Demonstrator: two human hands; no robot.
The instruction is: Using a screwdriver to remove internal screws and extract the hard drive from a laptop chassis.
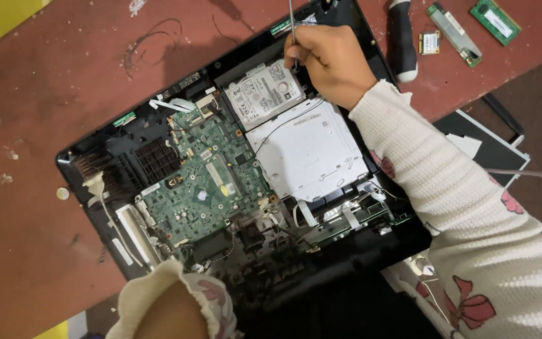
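Red table (39, 94); right hand (330, 59) clamped on screwdriver (292, 25) above white-labelled drive (265, 94); left hand unseen.

The right hand (330, 59) sits at the upper middle of the frame, fingers curled closed, its sleeved forearm running to the lower right; the left hand is hidden, only its cuffed wrist showing at the bottom left.

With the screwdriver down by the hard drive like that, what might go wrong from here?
1. The right hand holds a thin screwdriver at the hard drive corner; a slip might gouge the drive or the green motherboard.
2. A thin black cable crosses the silver optical drive nearby and could snag.
3. The left hand is mostly hidden in its sleeve; the open laptop chassis may shift.
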